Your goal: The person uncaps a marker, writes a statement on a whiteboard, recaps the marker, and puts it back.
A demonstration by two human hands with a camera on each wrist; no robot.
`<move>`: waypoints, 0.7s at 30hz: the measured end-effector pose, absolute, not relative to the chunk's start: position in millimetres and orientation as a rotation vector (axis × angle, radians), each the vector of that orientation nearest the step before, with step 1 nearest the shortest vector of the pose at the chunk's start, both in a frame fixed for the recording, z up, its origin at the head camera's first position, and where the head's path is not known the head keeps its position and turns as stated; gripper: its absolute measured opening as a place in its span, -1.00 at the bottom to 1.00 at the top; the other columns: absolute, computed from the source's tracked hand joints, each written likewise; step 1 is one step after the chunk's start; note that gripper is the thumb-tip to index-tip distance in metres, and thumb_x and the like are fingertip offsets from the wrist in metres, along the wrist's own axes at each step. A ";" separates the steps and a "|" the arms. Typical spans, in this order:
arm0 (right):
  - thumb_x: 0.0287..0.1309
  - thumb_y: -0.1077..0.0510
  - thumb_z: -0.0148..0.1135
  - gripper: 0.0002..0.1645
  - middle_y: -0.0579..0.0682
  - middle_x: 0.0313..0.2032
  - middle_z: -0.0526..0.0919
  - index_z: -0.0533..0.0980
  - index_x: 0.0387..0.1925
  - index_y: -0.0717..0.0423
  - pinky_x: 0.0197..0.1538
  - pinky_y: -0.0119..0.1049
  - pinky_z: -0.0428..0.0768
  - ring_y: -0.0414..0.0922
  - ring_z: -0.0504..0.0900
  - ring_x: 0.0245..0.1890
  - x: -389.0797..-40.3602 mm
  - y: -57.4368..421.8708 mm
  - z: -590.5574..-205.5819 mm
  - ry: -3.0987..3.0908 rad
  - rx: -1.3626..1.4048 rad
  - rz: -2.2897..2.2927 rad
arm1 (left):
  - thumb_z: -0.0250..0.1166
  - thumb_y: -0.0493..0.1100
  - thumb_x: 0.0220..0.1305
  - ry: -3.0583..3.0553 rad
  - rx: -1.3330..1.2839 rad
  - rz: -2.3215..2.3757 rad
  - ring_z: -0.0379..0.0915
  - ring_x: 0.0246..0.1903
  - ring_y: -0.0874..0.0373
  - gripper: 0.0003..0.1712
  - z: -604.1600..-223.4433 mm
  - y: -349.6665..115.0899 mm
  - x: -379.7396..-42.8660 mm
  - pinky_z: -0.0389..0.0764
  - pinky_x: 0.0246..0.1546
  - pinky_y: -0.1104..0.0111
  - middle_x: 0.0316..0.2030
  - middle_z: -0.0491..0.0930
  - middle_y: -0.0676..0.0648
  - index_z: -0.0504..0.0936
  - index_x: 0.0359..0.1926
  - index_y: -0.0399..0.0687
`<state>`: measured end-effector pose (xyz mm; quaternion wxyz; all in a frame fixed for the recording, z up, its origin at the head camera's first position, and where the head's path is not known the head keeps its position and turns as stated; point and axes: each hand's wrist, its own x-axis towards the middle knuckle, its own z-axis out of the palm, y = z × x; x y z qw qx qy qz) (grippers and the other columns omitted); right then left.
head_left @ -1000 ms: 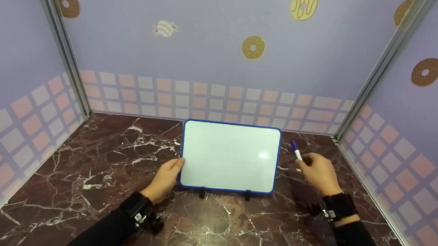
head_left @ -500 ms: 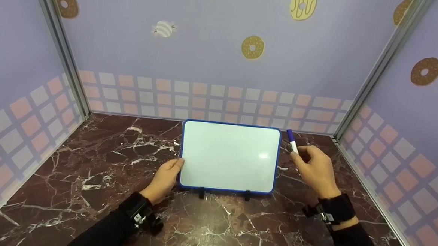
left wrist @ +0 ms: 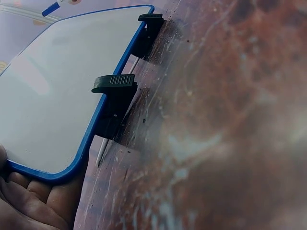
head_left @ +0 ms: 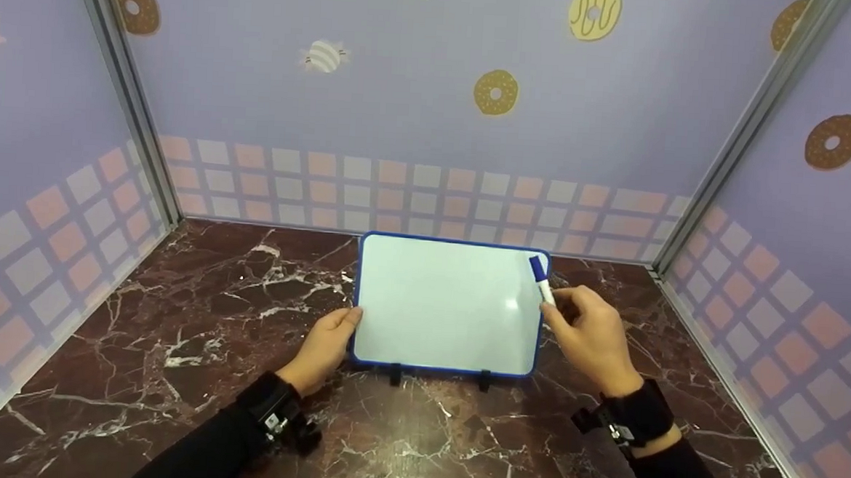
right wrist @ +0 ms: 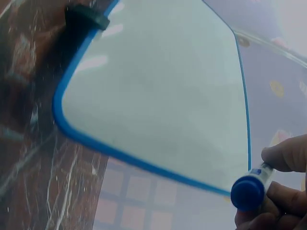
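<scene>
A small whiteboard (head_left: pixel 451 306) with a blue frame stands on the table, tilted back in two black clips (left wrist: pixel 115 84). My left hand (head_left: pixel 321 346) grips its left edge, thumb at the front; in the left wrist view the fingers (left wrist: pixel 41 199) show behind the frame. My right hand (head_left: pixel 595 339) pinches a whiteboard marker (head_left: pixel 542 280) with a white barrel and a dark blue end pointing up. From the head view, the marker overlaps the board's upper right corner. In the right wrist view the marker's blue end (right wrist: pixel 247 194) faces the camera. I see no writing on the board.
The table (head_left: pixel 227 403) is dark red marble pattern with white veins. A back wall (head_left: pixel 403 107) and side walls in lilac, printed with sweets and checks, close it in. Metal posts (head_left: pixel 751 132) stand at the back corners.
My right hand has carried the marker leftward, from beside the board to in front of its upper right corner. The left hand and the whiteboard have kept their place.
</scene>
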<state>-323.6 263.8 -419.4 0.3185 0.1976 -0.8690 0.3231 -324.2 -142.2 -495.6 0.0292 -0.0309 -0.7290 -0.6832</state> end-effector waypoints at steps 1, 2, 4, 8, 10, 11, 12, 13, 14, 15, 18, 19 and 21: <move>0.35 0.31 0.57 -0.82 -0.04 -0.34 0.67 0.74 -0.07 0.26 -0.33 -0.40 0.50 -0.18 0.58 -0.41 -323.0 261.1 -420.1 -2.283 0.535 0.844 | 0.07 -0.01 0.83 -2.247 -0.098 -2.107 0.70 -0.05 -0.05 -0.48 -496.1 -141.9 -324.3 0.81 -0.06 0.08 0.00 0.74 -0.27 0.63 0.23 -0.47; 0.35 0.31 0.57 -0.81 -0.04 -0.34 0.67 0.74 -0.06 0.25 -0.33 -0.38 0.50 -0.18 0.57 -0.41 -322.2 258.4 -420.9 -2.280 0.551 0.837 | 0.07 -0.02 0.83 -2.240 -0.106 -2.123 0.71 -0.05 -0.06 -0.48 -496.1 -141.6 -324.3 0.82 -0.05 0.08 0.00 0.74 -0.27 0.63 0.23 -0.47; 0.36 0.30 0.57 -0.81 -0.05 -0.34 0.65 0.74 -0.05 0.24 -0.32 -0.35 0.49 -0.19 0.55 -0.41 -320.9 252.8 -422.1 -2.279 0.575 0.824 | 0.06 -0.02 0.83 -2.231 -0.112 -2.136 0.72 -0.06 -0.05 -0.49 -495.4 -141.2 -323.8 0.82 -0.07 0.09 -0.02 0.74 -0.27 0.63 0.22 -0.47; 0.38 0.27 0.56 -0.82 -0.04 -0.33 0.62 0.74 -0.04 0.19 -0.33 -0.30 0.47 -0.20 0.52 -0.40 -317.8 241.2 -423.5 -2.283 0.615 0.813 | 0.06 -0.04 0.83 -2.218 -0.123 -2.152 0.73 -0.10 -0.04 -0.50 -495.6 -140.9 -324.2 0.82 -0.12 0.13 -0.05 0.75 -0.26 0.64 0.20 -0.47; 0.39 0.26 0.56 -0.83 -0.02 -0.34 0.62 0.74 -0.05 0.17 -0.33 -0.30 0.47 -0.19 0.51 -0.40 -316.6 235.4 -423.6 -2.280 0.636 0.817 | 0.06 -0.04 0.83 -2.226 -0.120 -2.139 0.72 -0.13 -0.02 -0.51 -495.8 -141.0 -324.7 0.80 -0.16 0.17 -0.07 0.75 -0.25 0.65 0.17 -0.45; 0.38 0.26 0.56 -0.83 -0.01 -0.33 0.63 0.74 -0.05 0.16 -0.34 -0.30 0.47 -0.18 0.52 -0.40 -316.2 232.5 -423.7 -2.277 0.648 0.818 | 0.06 -0.04 0.83 -2.229 -0.118 -2.136 0.71 -0.14 -0.02 -0.51 -496.0 -141.2 -325.1 0.79 -0.17 0.18 -0.07 0.75 -0.25 0.65 0.17 -0.45; 0.38 0.25 0.57 -0.83 0.00 -0.33 0.64 0.74 -0.06 0.15 -0.34 -0.30 0.47 -0.17 0.53 -0.40 -316.2 229.6 -423.6 -2.271 0.660 0.819 | 0.06 -0.03 0.83 -2.230 -0.115 -2.134 0.71 -0.14 -0.01 -0.51 -495.9 -141.3 -325.4 0.79 -0.17 0.19 -0.07 0.75 -0.25 0.66 0.16 -0.45; 0.37 0.25 0.57 -0.83 0.00 -0.33 0.64 0.74 -0.06 0.14 -0.34 -0.30 0.48 -0.15 0.54 -0.40 -316.4 226.7 -423.6 -2.262 0.671 0.819 | 0.06 -0.03 0.83 -2.233 -0.115 -2.137 0.71 -0.13 -0.01 -0.51 -495.8 -141.7 -325.6 0.79 -0.17 0.19 -0.07 0.75 -0.25 0.66 0.17 -0.45; 0.37 0.24 0.58 -0.83 0.02 -0.33 0.65 0.74 -0.07 0.14 -0.34 -0.29 0.48 -0.12 0.56 -0.40 -316.9 223.9 -423.6 -2.254 0.681 0.820 | 0.06 -0.04 0.83 -2.234 -0.111 -2.139 0.71 -0.12 -0.01 -0.51 -496.0 -141.9 -326.2 0.79 -0.16 0.20 -0.06 0.75 -0.25 0.65 0.18 -0.45; 0.36 0.24 0.58 -0.82 0.02 -0.33 0.66 0.74 -0.07 0.14 -0.34 -0.29 0.49 -0.10 0.58 -0.40 -317.3 221.2 -423.6 -2.245 0.691 0.821 | 0.06 -0.04 0.83 -2.234 -0.112 -2.138 0.72 -0.12 -0.01 -0.51 -496.1 -142.0 -326.6 0.80 -0.15 0.19 -0.05 0.75 -0.26 0.65 0.19 -0.45; 0.36 0.24 0.59 -0.82 0.00 -0.33 0.67 0.74 -0.08 0.13 -0.34 -0.29 0.51 -0.08 0.61 -0.39 -318.4 213.5 -424.0 -2.228 0.712 0.821 | 0.07 -0.03 0.83 -2.237 -0.098 -2.135 0.71 -0.13 0.02 -0.52 -497.2 -142.6 -328.0 0.79 -0.17 0.23 -0.07 0.75 -0.24 0.66 0.16 -0.44; 0.36 0.23 0.59 -0.82 0.00 -0.33 0.67 0.74 -0.07 0.12 -0.34 -0.28 0.51 -0.08 0.61 -0.39 -318.4 211.0 -424.2 -2.226 0.718 0.819 | 0.07 -0.04 0.83 -2.242 -0.096 -2.124 0.70 -0.16 0.03 -0.52 -497.7 -142.8 -328.3 0.78 -0.20 0.25 -0.09 0.74 -0.23 0.66 0.14 -0.43; 0.37 0.22 0.58 -0.82 -0.02 -0.33 0.67 0.73 -0.07 0.12 -0.33 -0.27 0.53 -0.10 0.62 -0.39 -317.8 206.4 -424.3 -2.229 0.732 0.821 | 0.08 -0.03 0.82 -2.256 -0.088 -2.100 0.65 -0.23 0.06 -0.53 -498.1 -143.1 -328.6 0.72 -0.26 0.30 -0.14 0.73 -0.20 0.68 0.09 -0.41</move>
